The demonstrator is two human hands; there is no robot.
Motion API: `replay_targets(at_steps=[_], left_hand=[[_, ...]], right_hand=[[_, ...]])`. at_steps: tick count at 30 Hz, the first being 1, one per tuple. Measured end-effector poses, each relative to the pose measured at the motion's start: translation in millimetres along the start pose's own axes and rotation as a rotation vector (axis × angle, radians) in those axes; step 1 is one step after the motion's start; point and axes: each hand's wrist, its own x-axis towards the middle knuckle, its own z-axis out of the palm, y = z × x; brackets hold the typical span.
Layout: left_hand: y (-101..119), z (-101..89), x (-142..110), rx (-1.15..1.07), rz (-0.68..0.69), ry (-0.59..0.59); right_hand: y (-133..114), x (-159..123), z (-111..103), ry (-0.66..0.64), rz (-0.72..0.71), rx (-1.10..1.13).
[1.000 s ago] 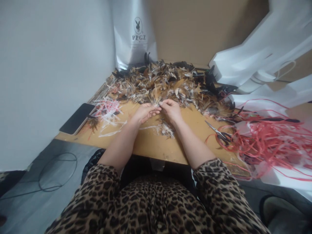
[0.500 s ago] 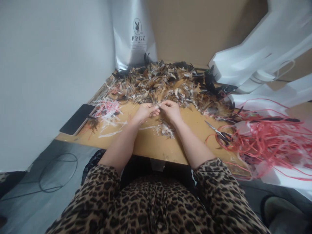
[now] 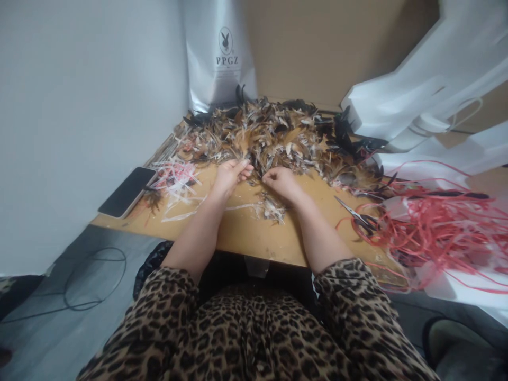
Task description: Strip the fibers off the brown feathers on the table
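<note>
My left hand (image 3: 232, 177) is closed in a pinch at the front edge of a large heap of brown, black and white feathers (image 3: 278, 132). From its fingertips a brown feather (image 3: 243, 142) seems to rise, its outline merging with the heap behind. Just to the right, my right hand (image 3: 282, 182) has its thumb and finger pressed together, apart from the left. Whatever lies in that right pinch is too small to make out. Below the hands, a small tuft of pale feather fluff (image 3: 273, 210) rests on the tan tabletop (image 3: 257, 238).
At the left lie a phone (image 3: 127, 191) and pink and white strip scraps (image 3: 177, 177). Scissors (image 3: 359, 216) sit at the right beside a tangle of red ribbon (image 3: 448, 227). A silver bag (image 3: 222, 79) stands behind the heap, and a looped cable (image 3: 95, 278) is on the floor.
My hands were together at the fingertips and have parted. The left moved slightly up and left with the feather; the right moved slightly down and right.
</note>
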Motion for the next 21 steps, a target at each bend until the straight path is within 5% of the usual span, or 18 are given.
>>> replay_targets(at_steps=[7, 21], left_hand=[[-1.7, -0.3, 0.5, 0.068, -0.024, 0.0], [4.9, -4.7, -4.4, 0.052, -0.175, -0.1]], right_hand=[[-10.5, -3.2, 15.6, -0.078, -0.089, -0.299], [-11.8, -3.1, -17.0, 0.044, -0.31, -0.113]])
